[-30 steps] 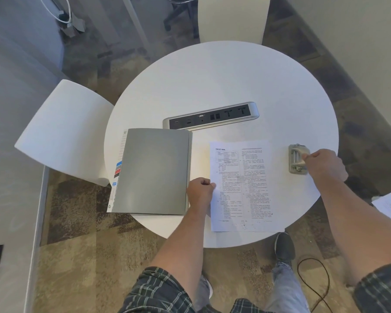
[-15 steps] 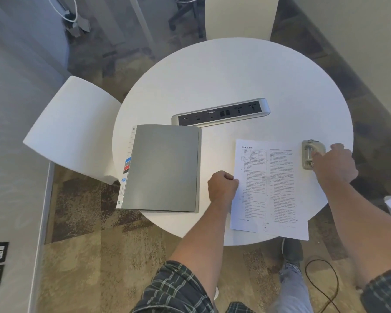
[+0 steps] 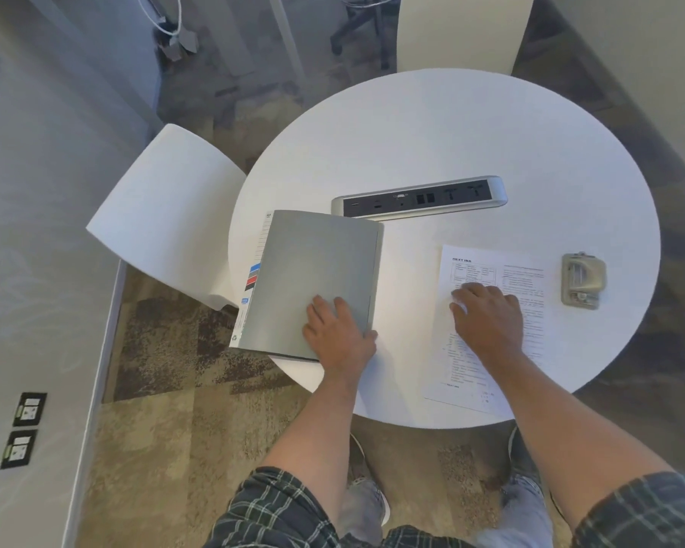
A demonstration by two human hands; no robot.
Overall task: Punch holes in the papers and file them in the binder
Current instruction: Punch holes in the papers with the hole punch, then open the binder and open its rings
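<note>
A closed grey binder [image 3: 313, 267] lies on the left part of the round white table [image 3: 451, 128], with coloured index tabs showing at its left edge. My left hand [image 3: 339, 334] rests flat on the binder's near right corner, fingers spread. A printed paper sheet [image 3: 530, 350] lies to the right, its near edge reaching the table rim. My right hand [image 3: 487, 316] lies palm down on the sheet, fingers apart, holding nothing. A small metal hole punch [image 3: 582, 280] stands alone to the right of the paper.
A silver power socket strip [image 3: 420, 197] is set into the table behind the binder. A white chair [image 3: 163, 215] stands at the left, another white chair [image 3: 463, 29] at the far side. Floor sockets [image 3: 22, 429] sit at the lower left.
My right hand left the hole punch and came down flat on the paper. My left hand moved off the paper's left edge onto the binder and its fingers spread.
</note>
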